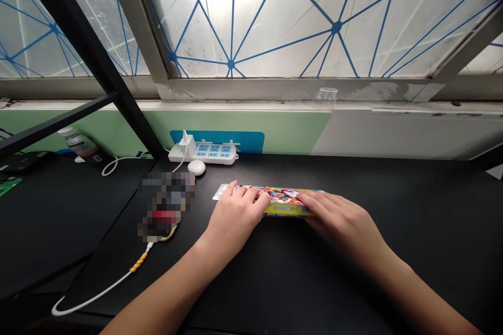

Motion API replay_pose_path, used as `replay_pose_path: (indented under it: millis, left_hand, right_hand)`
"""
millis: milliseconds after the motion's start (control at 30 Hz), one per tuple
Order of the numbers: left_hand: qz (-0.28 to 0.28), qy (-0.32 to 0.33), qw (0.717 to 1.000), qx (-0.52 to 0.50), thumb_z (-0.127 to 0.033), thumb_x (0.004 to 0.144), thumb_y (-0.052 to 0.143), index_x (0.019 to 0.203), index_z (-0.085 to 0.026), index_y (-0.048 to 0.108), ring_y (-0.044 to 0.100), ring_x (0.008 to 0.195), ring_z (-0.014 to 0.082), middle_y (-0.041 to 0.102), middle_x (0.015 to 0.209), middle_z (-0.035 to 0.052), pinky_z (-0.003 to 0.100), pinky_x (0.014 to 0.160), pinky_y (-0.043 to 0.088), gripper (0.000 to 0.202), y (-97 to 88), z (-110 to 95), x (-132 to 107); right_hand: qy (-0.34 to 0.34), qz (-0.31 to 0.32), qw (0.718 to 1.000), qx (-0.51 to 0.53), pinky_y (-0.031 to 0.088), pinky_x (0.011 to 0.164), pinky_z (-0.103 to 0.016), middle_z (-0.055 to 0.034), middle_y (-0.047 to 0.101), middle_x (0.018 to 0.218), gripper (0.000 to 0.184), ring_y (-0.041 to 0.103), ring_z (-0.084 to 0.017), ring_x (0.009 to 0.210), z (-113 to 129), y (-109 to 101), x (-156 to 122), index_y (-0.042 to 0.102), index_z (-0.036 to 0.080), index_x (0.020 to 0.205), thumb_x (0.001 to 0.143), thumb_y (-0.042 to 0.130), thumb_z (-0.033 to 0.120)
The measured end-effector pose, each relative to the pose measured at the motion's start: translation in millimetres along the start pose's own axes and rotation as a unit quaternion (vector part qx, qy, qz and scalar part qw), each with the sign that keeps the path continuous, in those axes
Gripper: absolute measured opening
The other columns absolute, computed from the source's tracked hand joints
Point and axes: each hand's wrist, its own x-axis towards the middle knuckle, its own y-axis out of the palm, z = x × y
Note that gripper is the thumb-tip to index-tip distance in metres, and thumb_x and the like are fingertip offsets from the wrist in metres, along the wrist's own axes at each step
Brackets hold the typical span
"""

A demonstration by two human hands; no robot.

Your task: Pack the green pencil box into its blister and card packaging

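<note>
A long, narrow cardboard box (281,196) with a bright multicoloured print lies crosswise on the black desk. Its front side is yellow. My left hand (238,209) is closed over the left part of the box, fingers bent across the top. A clear or whitish flap (220,192) sticks out past these fingers at the left end. Around the right end my right hand (340,214) is closed, fingers on top and thumb low at the front. Both hands cover much of the box, so its ends are partly hidden.
Left of the box lies a blurred-out phone (167,207) on a white charging cable (94,298). Behind it are a round white case (196,168) and a power strip (212,154). A bottle (84,146) leans beyond a black metal frame (104,57). A clear cup (327,94) stands on the windowsill.
</note>
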Motion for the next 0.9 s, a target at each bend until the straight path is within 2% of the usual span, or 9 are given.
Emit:
replay_pose_path:
  millis: [167, 267, 367, 467, 533, 633, 733, 833, 900]
  left_hand:
    - [0.066, -0.008, 0.998, -0.010, -0.027, 0.084, 0.079, 0.116, -0.018, 0.061, 0.065, 0.105, 0.0312, 0.069, 0.120, 0.0111, 0.046, 0.090, 0.054, 0.038, -3.7, 3, 0]
    - [0.067, 0.013, 0.997, -0.025, -0.035, 0.084, 0.080, 0.121, -0.020, 0.060, 0.062, 0.113, 0.0317, 0.066, 0.125, 0.0119, 0.050, 0.099, 0.049, 0.045, 3.0, 6, -1]
    - [0.030, -0.001, 0.998, -0.056, -0.060, 0.082, 0.074, 0.142, -0.022, 0.048, 0.048, 0.135, 0.0370, 0.053, 0.147, 0.0166, 0.062, 0.115, 0.031, 0.075, 15.7, 11, -3]
    - [0.046, -0.042, 0.995, -0.075, -0.079, 0.079, 0.061, 0.154, -0.019, 0.035, 0.028, 0.150, 0.0426, 0.035, 0.161, 0.0223, 0.070, 0.117, 0.021, 0.099, 27.3, 19, -4]
    - [0.074, -0.058, 0.992, -0.088, -0.086, 0.078, 0.053, 0.156, -0.017, 0.032, 0.022, 0.152, 0.0436, 0.029, 0.164, 0.0234, 0.071, 0.116, 0.020, 0.107, 31.5, 23, -4]
    - [0.094, -0.060, 0.988, -0.107, -0.090, 0.076, 0.048, 0.158, -0.017, 0.030, 0.019, 0.153, 0.0413, 0.025, 0.166, 0.0208, 0.067, 0.119, 0.020, 0.111, 32.9, 26, -3]
    - [0.103, -0.059, 0.986, -0.117, -0.091, 0.076, 0.047, 0.159, -0.018, 0.029, 0.017, 0.154, 0.0401, 0.024, 0.166, 0.0188, 0.065, 0.121, 0.020, 0.112, 31.9, 26, -2]
    - [0.113, -0.056, 0.985, -0.117, -0.090, 0.078, 0.043, 0.160, -0.019, 0.027, 0.015, 0.155, 0.0396, 0.021, 0.167, 0.0185, 0.066, 0.120, 0.018, 0.110, 30.0, 28, -2]
    - [0.117, -0.053, 0.985, -0.115, -0.089, 0.081, 0.042, 0.160, -0.020, 0.028, 0.015, 0.155, 0.0391, 0.021, 0.167, 0.0183, 0.066, 0.120, 0.019, 0.106, 27.8, 27, -2]
  right_hand:
    - [-0.014, -0.014, 1.000, -0.007, 0.056, 0.088, -0.042, -0.0110, 0.075, 0.119, 0.025, 0.071, -0.028, 0.103, 10, 9, 1, 0.066, 0.017, 0.119, 0.098, 0.057, 0.027]
    - [-0.016, 0.005, 1.000, -0.002, 0.055, 0.094, -0.046, -0.0148, 0.070, 0.128, 0.033, 0.067, -0.031, 0.112, 16, 18, 4, 0.065, 0.015, 0.126, 0.097, 0.058, 0.030]
    - [-0.054, 0.033, 0.998, 0.008, 0.046, 0.108, -0.053, -0.0176, 0.053, 0.150, 0.056, 0.051, -0.035, 0.136, 23, 29, 10, 0.050, 0.014, 0.146, 0.097, 0.059, 0.040]
    - [-0.081, 0.070, 0.994, 0.018, 0.040, 0.113, -0.057, -0.0151, 0.040, 0.160, 0.076, 0.039, -0.038, 0.145, 29, 37, 16, 0.034, 0.017, 0.157, 0.095, 0.060, 0.052]
    - [-0.083, 0.086, 0.993, 0.026, 0.040, 0.113, -0.058, -0.0134, 0.038, 0.161, 0.083, 0.037, -0.038, 0.146, 28, 37, 16, 0.025, 0.020, 0.161, 0.094, 0.058, 0.058]
    - [-0.083, 0.116, 0.989, 0.040, 0.044, 0.110, -0.055, -0.0108, 0.038, 0.160, 0.086, 0.039, -0.035, 0.146, 12, 29, 7, 0.019, 0.026, 0.162, 0.094, 0.054, 0.065]
    - [-0.063, 0.136, 0.988, 0.030, 0.048, 0.105, -0.052, -0.0080, 0.043, 0.158, 0.080, 0.046, -0.034, 0.141, -17, 17, -15, 0.025, 0.030, 0.161, 0.094, 0.052, 0.066]
    - [-0.030, 0.125, 0.992, -0.006, 0.050, 0.100, -0.054, -0.0085, 0.055, 0.149, 0.068, 0.055, -0.036, 0.133, -45, 9, -38, 0.046, 0.030, 0.152, 0.094, 0.050, 0.067]
    - [-0.009, 0.104, 0.994, -0.029, 0.048, 0.099, -0.057, -0.0114, 0.063, 0.141, 0.064, 0.059, -0.038, 0.128, -51, 7, -45, 0.060, 0.027, 0.140, 0.094, 0.047, 0.069]
